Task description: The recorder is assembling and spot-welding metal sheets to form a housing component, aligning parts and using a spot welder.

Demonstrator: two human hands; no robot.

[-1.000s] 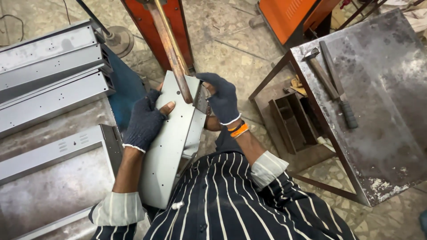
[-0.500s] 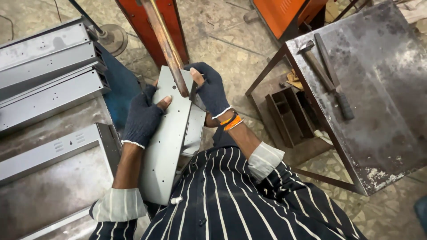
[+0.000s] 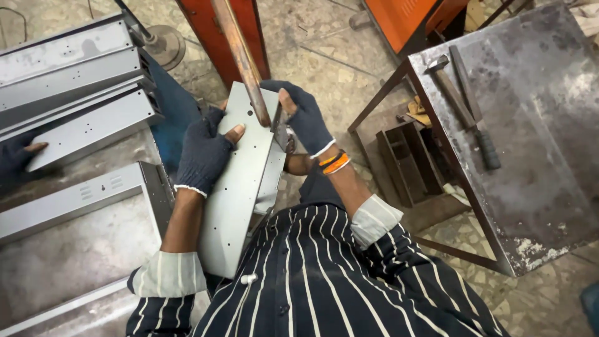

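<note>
A long grey sheet-metal panel [image 3: 240,187] with small holes rests on edge against my lap, tilted away from me. My left hand [image 3: 203,153], in a dark fingerless glove, presses on its left face near the top. My right hand [image 3: 302,115], gloved the same way with orange bands at the wrist, grips the panel's upper right edge. A rusty copper-coloured rod [image 3: 243,59] comes down from above and meets the panel's top between my two hands.
Stacked grey metal housings [image 3: 75,93] lie at the left, with another person's gloved hand [image 3: 22,153] at the far left edge. A steel table [image 3: 530,137] at the right carries a hammer [image 3: 465,109]. Orange machine parts [image 3: 231,31] stand behind. A slotted metal box [image 3: 405,159] sits on the floor.
Both hands have slid slightly up the panel and the panel has shifted a little to the left under the rod. My right hand now closes further over the top edge.
</note>
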